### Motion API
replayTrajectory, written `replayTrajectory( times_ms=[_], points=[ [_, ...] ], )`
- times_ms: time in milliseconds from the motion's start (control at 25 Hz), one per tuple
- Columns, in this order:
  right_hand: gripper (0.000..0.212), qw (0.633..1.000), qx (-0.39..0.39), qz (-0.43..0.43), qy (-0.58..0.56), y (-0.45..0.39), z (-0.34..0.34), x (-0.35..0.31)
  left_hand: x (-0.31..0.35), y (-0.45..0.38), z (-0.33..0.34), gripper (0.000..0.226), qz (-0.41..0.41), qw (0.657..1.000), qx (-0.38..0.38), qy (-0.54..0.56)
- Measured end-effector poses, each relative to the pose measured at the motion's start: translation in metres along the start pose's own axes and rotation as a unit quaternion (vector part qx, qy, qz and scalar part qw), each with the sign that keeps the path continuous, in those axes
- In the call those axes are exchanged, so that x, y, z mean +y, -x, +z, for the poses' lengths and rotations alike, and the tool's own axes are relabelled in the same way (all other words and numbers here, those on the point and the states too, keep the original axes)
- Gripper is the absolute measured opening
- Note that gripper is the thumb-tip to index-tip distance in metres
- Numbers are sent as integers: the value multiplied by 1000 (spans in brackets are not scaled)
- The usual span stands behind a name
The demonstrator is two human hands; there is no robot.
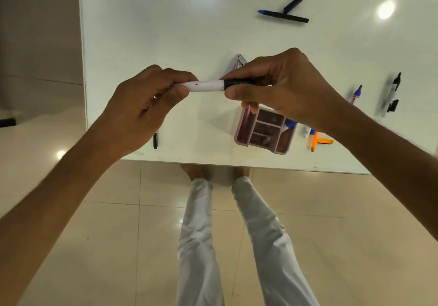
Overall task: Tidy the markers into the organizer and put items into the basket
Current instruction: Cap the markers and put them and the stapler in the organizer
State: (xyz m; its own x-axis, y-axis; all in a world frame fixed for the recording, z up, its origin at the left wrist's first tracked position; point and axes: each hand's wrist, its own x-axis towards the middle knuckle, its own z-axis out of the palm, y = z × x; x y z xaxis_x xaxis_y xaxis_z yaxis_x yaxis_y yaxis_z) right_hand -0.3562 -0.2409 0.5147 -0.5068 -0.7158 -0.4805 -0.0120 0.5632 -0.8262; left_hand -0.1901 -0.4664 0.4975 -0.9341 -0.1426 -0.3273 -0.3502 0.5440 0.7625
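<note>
White marker [205,85] is held level above the worktop [166,33]: left hand [144,106] grips the barrel, right hand [272,87] pinches its black cap [233,83], probably capping. Next, drop it into the organizer [264,131] below.

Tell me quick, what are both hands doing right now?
Left hand: closed, gripping the white barrel of the marker.
Right hand: closed, pinching the marker's black cap.

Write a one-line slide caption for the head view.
Left hand and right hand hold a white marker by its ends above the table, pink organizer below.
</note>
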Motion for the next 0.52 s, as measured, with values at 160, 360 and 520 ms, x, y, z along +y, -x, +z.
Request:
replayTrajectory(
  times_ms=[160, 360, 520],
  points=[
    [31, 999, -9, 10, -38, 16, -4, 7, 24, -5, 18, 27, -34, 993, -40, 105],
    [34, 990, 104, 56, -71, 25, 1, 9, 57, -24, 63, 40, -95, 974, -27, 206],
    [29, 990, 39, 115, -72, 42, -9, 14, 55, -17, 80, 40, -108, 964, -52, 236]
  ],
)
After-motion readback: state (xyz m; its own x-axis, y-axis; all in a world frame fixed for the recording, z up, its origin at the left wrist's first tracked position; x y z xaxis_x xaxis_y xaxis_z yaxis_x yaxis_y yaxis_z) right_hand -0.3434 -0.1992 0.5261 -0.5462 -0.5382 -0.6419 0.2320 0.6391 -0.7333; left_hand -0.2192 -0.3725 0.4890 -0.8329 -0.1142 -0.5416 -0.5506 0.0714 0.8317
